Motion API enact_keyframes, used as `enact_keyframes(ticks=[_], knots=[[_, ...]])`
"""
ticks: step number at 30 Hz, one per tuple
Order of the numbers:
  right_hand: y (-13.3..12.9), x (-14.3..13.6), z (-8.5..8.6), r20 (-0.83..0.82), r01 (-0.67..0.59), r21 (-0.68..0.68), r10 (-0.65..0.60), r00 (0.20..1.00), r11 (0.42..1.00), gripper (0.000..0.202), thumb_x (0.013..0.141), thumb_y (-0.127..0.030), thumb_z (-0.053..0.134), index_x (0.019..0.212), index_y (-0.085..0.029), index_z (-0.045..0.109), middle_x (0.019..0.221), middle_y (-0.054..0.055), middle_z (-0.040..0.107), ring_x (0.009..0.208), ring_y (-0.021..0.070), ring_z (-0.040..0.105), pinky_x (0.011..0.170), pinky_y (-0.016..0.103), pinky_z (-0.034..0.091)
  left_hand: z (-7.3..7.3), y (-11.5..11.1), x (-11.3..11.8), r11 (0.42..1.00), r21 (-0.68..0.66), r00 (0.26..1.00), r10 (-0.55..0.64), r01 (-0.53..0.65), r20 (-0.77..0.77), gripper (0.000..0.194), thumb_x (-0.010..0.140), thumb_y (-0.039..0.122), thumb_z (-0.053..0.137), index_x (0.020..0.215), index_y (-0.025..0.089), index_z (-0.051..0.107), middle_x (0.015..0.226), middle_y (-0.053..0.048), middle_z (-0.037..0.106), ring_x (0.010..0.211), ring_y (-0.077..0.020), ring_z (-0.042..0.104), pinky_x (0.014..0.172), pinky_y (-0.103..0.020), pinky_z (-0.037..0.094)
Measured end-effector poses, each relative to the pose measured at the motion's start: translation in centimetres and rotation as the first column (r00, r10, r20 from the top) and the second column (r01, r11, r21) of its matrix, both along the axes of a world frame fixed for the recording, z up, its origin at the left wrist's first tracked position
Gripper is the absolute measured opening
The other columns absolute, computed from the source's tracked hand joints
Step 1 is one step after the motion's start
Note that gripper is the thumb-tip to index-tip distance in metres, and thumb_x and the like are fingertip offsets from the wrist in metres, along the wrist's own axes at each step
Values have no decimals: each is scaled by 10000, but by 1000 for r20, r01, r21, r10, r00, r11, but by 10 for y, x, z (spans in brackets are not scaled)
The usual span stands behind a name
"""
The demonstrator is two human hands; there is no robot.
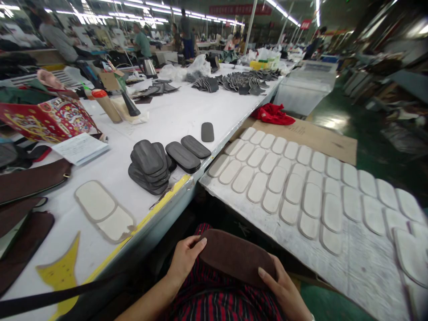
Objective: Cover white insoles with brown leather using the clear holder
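The white table (167,111) extends to the left of your fingers, and ahead of them it carries a stack of dark oval pieces (149,158). Your left hand (183,258) pinches the left end of the brown panel (237,254), which lies between both hands. Your right hand (281,285) grips its right end, thumb above. Beyond your right fingers, pale oval pieces (312,200) cover much of a board (364,267).

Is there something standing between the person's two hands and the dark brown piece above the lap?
Nothing visible does: the left hand and the right hand both hold the dark brown piece directly, one at each end.
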State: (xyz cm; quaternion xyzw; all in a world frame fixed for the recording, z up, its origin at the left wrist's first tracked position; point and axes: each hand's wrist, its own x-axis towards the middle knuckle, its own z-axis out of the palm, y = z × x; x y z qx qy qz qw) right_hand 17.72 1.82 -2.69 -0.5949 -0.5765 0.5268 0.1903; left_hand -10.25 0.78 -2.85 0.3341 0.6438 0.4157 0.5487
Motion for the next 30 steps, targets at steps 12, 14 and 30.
enact_keyframes(ticks=[12, 14, 30], knots=[[5, 13, -8, -97, -267, 30, 269, 958, 963, 893, 648, -594, 568, 1332, -130, 230, 1279, 151, 445, 1189, 272, 408, 992, 417, 325, -6, 8, -2, 999, -12, 999, -46, 47, 10, 424, 771, 449, 529, 1094, 181, 588, 1061, -55, 628, 1007, -234, 557, 879, -342, 436], [6, 14, -10, -25, -305, 99, 309, 951, 947, 980, 580, -546, 652, 1344, -129, 204, 1287, 160, 434, 1183, 276, 414, 995, 427, 319, -9, 3, 1, 999, 18, 993, -36, 35, 110, 453, 827, 461, 435, 1206, 221, 494, 1233, -36, 524, 1157, -218, 452, 997, -363, 345], [32, -108, 100, 341, -512, 709, 400, 850, 485, 1056, 592, -589, 639, 1353, -60, 134, 1340, 183, 352, 1260, 243, 284, 1056, 358, 234, -13, 11, -33, 885, -316, 630, 464, -341, 623, 376, 818, 444, 376, 1015, 216, 601, 905, -57, 687, 1040, -278, 552, 838, -414, 497]])
